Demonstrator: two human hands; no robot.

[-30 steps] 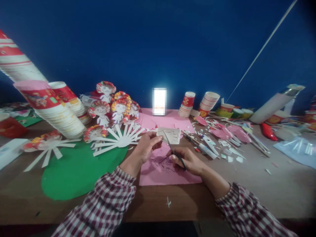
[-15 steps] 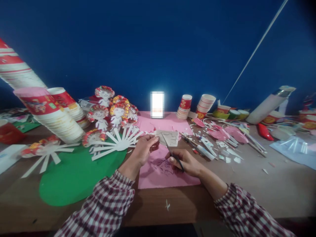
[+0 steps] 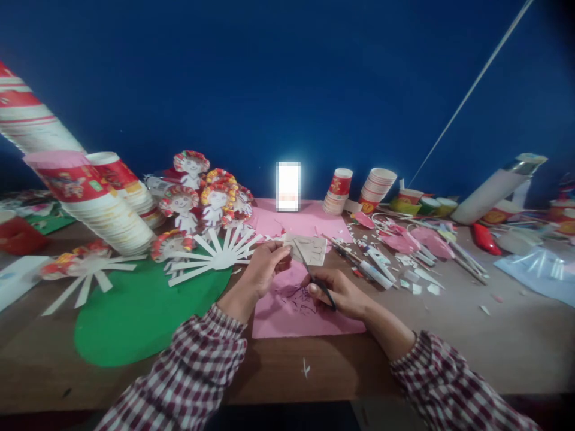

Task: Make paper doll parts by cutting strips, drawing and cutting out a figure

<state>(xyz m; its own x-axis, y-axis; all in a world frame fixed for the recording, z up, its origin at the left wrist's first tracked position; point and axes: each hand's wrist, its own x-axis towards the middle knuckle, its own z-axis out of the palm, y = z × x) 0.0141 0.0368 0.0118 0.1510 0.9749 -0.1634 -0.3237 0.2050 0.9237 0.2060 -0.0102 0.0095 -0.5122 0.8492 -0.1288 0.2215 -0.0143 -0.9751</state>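
Observation:
My left hand [image 3: 266, 270] pinches the left end of a small pale piece of paper [image 3: 314, 249] with dark lines drawn on it. In my right hand [image 3: 338, 293] is a pair of scissors [image 3: 329, 296] with dark handles; its blades lie across the left part of the paper. Whether the blades are cutting into it I cannot tell. Below both hands lies a pink sheet [image 3: 274, 320] with dark marker lines. A white paper piece cut into a fan of strips [image 3: 224, 258] lies just left of my left hand, over a green sheet [image 3: 130, 332].
Stacked paper cups [image 3: 108, 215] lean at the left beside paper-cup dolls [image 3: 183, 209]. More cup stacks [image 3: 375, 188] stand at the back. Pens [image 3: 372, 272], paper scraps [image 3: 415, 288] and a red object [image 3: 485, 239] litter the right. A bright blurred-out rectangle [image 3: 288, 188] stands behind.
The camera view has shifted slightly. Both hands, the drawn paper and the scissors hold nearly the same position as before.

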